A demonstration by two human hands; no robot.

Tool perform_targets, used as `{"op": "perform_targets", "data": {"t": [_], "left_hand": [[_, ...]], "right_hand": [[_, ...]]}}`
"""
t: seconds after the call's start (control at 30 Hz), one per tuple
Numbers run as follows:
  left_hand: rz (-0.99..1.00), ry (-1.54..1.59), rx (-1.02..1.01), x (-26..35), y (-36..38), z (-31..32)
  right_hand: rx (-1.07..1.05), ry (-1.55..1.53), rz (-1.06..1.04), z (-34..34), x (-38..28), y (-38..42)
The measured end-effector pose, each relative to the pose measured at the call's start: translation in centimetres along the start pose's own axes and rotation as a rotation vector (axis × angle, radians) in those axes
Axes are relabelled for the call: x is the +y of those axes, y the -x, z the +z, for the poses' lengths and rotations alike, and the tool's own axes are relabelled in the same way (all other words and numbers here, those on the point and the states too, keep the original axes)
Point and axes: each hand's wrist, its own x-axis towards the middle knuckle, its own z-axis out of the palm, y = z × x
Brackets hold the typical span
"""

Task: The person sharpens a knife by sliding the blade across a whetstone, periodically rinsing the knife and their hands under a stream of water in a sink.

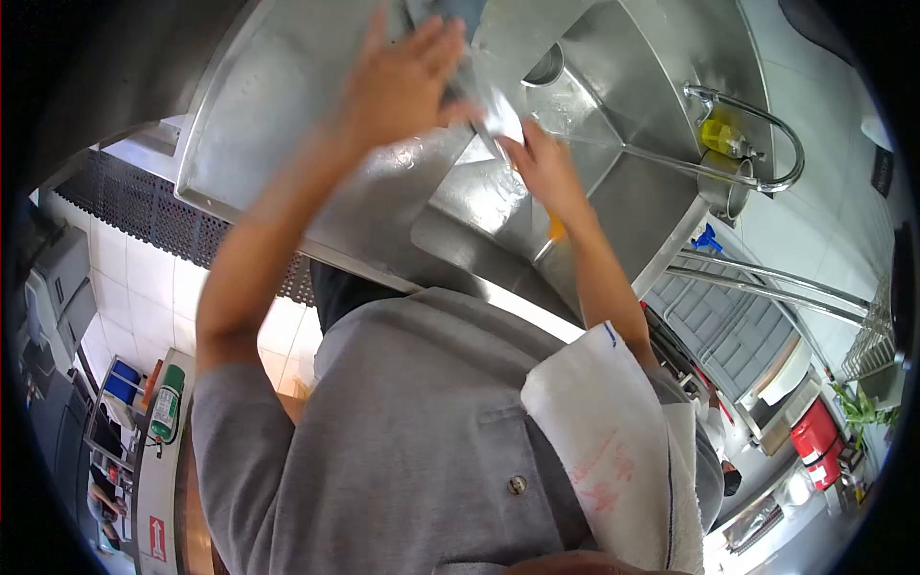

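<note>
Both my arms reach out over a stainless steel sink [632, 192]. My left hand [402, 86] lies with its fingers spread against a clear, shiny object [494, 115] held above the basin. Something dark blue-grey [460, 11] shows at the fingertips; I cannot tell what it is. My right hand [546, 168] grips the lower edge of the same clear object from the other side. Most of the object is hidden by my hands, and glare blurs its shape. Below the hands, the drain hole [546, 67] sits in the basin floor.
A curved faucet [781, 129] arches over the sink's right side, with a yellow bottle [719, 134] beside it. A white cloth [613, 441] hangs over my right shoulder. A black floor mat [163, 216] lies to the left. A red container [816, 441] stands at the lower right.
</note>
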Motion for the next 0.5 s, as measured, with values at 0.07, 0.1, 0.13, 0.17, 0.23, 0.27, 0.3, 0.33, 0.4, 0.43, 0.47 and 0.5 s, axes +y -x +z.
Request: {"op": "perform_targets", "data": {"t": [0.07,0.1,0.13,0.17,0.23,0.27,0.3,0.33,0.4,0.43,0.47,0.5], "left_hand": [[-0.166,0.163,-0.371,-5.0,-6.4,-3.0],[-0.171,0.149,-0.365,-6.1,-7.5,-2.9],[-0.153,0.128,-0.311,-7.3,-8.6,-2.8],[-0.135,0.11,-0.256,-8.3,-9.7,-3.0],[-0.098,0.085,-0.158,-9.3,-10.6,-3.0],[-0.096,0.079,-0.157,-9.3,-10.6,-2.9],[-0.09,0.043,-0.131,-9.1,-10.3,-2.6],[-0.081,0.006,-0.103,-8.9,-10.1,-2.1],[-0.069,0.017,-0.066,-9.1,-9.7,-1.0],[-0.073,0.035,-0.025,-9.3,-9.6,-0.5],[-0.07,0.032,-0.017,-9.1,-9.2,-0.4],[-0.062,0.061,-0.018,-9.0,-8.6,-0.1]], "right_hand": [[0.173,0.099,-0.054,0.1,-3.5,-6.6],[0.252,0.152,-0.087,0.2,-4.7,-9.1],[0.263,0.147,-0.1,0.4,-5.3,-10.5],[0.281,0.132,-0.074,0.3,-5.9,-11.6],[0.297,0.117,-0.049,0.2,-6.2,-12.2],[0.281,0.106,-0.04,0.2,-6.2,-12.1],[0.267,0.091,-0.027,0.3,-6.2,-11.9],[0.275,0.084,-0.024,0.4,-6.0,-11.9],[0.279,0.114,-0.058,0.6,-5.7,-12.2],[0.292,0.116,-0.062,0.5,-5.5,-12.1],[0.297,0.118,-0.063,0.6,-5.4,-11.6],[0.298,0.119,-0.066,0.8,-5.3,-11.1]]}}
